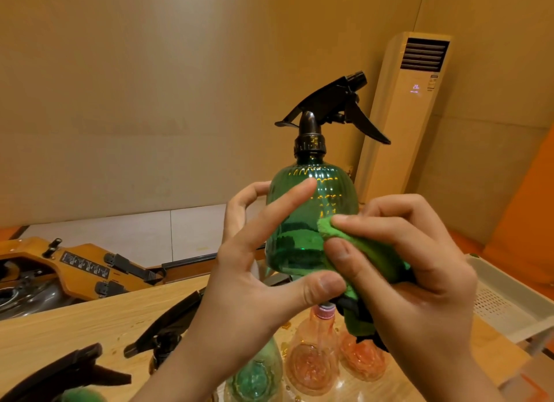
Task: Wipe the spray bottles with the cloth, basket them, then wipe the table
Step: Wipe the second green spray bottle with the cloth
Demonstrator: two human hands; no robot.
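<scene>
Left hand [263, 269] up close, spread wide round the bottle [308, 221]: thumb propped under the base, index finger laid straight across the ribbed green front, other fingers curling round the far side. It holds the bottle upright in the air above the table [75, 320], black trigger on top. Right hand [419, 266] pinches the cloth [371, 254] between thumb and fingers, pressing it to the bottle's lower right side. Basket [509, 296] sits at right. Air conditioner [413, 125] glows purple, seemingly 23. Wooden machine [36, 251] carries a label, unreadable.
</scene>
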